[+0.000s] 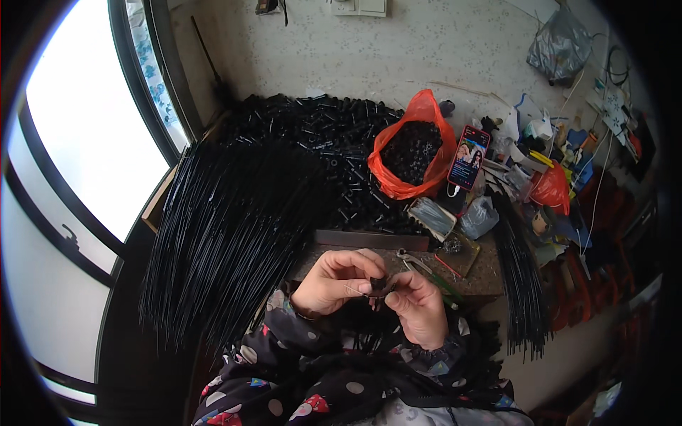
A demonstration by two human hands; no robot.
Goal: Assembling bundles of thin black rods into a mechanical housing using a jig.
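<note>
In front of my body, both hands meet around a small black piece, mostly covered by fingers. My left hand pinches it between thumb and fingertips, with a thin light strand by the thumb. From the other side, my right hand closes thumb and forefinger on the piece's right end. Just beyond the hands, pliers lie on the speckled tabletop. Left of my hands, a thick sheaf of long black cables hangs over the table edge.
Small black cylindrical parts are heaped at the back. Among them stands a red plastic bag of small black pieces. A lit phone leans beside it. Another black cable bundle hangs at right, near clutter and a small red bag.
</note>
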